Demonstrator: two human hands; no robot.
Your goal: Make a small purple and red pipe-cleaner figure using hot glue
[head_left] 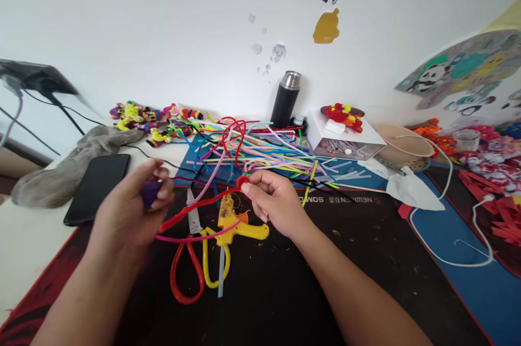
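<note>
In the head view, take the yellow glue gun [234,224] as your landmark. Your right hand [271,202] is just beyond its handle, the grip closed to a pinch with thumb and forefinger on the coiled end of the red fuzzy wire [203,205]. That wire slants across from your right hand, past the glue gun's nozzle, to your left hand [134,199]. Your left hand, left of the gun, is blurred; its fingers curl around a purple piece [150,194], but you cannot tell how tightly. A pink fuzzy wire [183,239] crosses over the gun and the scissors [194,221] on its left. Beyond the gun lies a heap of colored fuzzy wires [252,151], with a black flask [285,102] behind. Far left of the gun is a phone [97,188]; right of and beyond it, a white box [345,137].
</note>
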